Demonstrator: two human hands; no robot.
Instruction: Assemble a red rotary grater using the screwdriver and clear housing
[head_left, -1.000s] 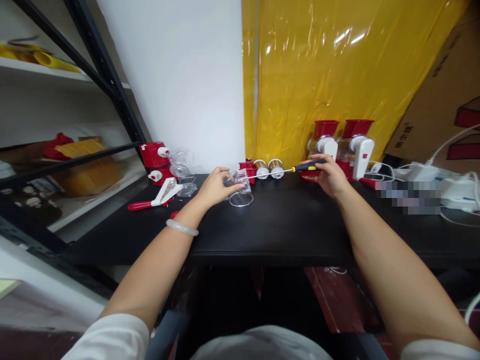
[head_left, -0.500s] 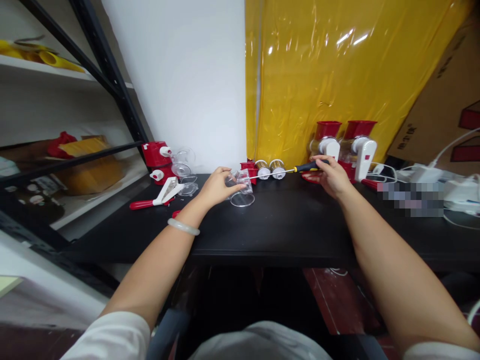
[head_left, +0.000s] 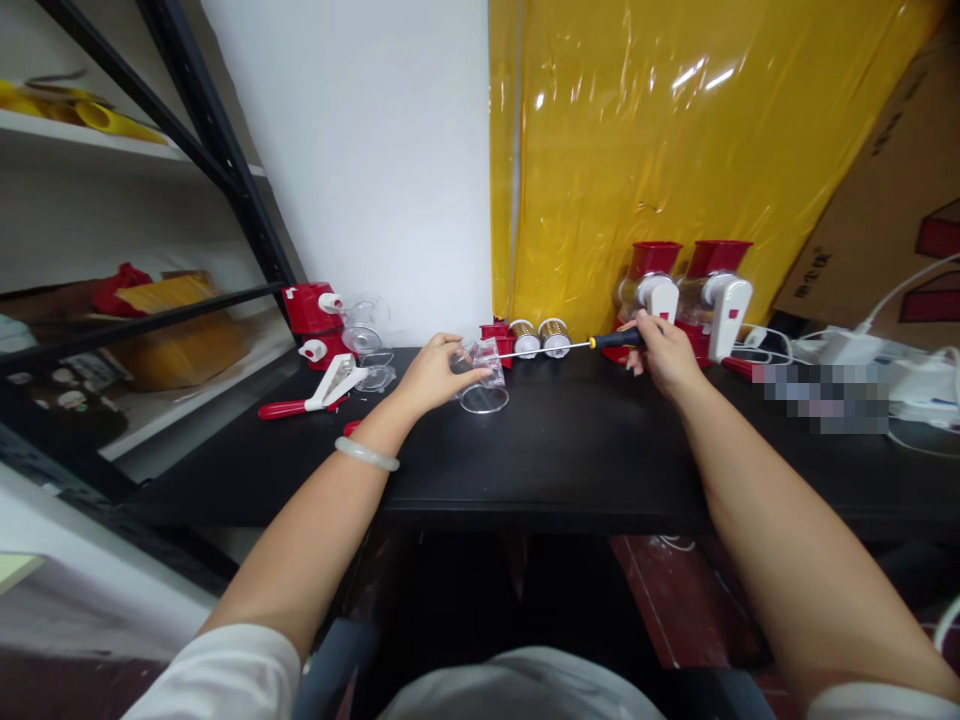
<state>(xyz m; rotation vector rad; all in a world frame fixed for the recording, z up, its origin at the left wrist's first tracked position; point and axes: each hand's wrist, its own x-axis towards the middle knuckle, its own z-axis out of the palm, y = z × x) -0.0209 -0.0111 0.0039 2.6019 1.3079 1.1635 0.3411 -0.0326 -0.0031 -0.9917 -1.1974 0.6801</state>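
My left hand (head_left: 437, 372) is closed around a clear plastic grater housing (head_left: 484, 399), steadying it on the black table (head_left: 555, 450). In my right hand (head_left: 663, 352) is a screwdriver (head_left: 609, 338) with a black and yellow handle. Its long shaft lies roughly level, and the tip reaches the housing's near opening on the right side; whether it sits on a screw is too small to see. Just behind the shaft stand two metal grater drums (head_left: 553, 338) with white ends and a small red part (head_left: 496, 335).
Two assembled red and white drum graters (head_left: 726, 290) stand at the back right, near white chargers and cables (head_left: 851, 345). At the left are red grater bases (head_left: 311, 315), clear housings (head_left: 367, 335) and a white crank with red handle (head_left: 289, 408). A black shelf frame (head_left: 240, 200) borders the left.
My right hand's fingers have shifted on the screwdriver handle, turning from a fingertip hold to a more curled one. The left hand and the clear housing stay where they were.
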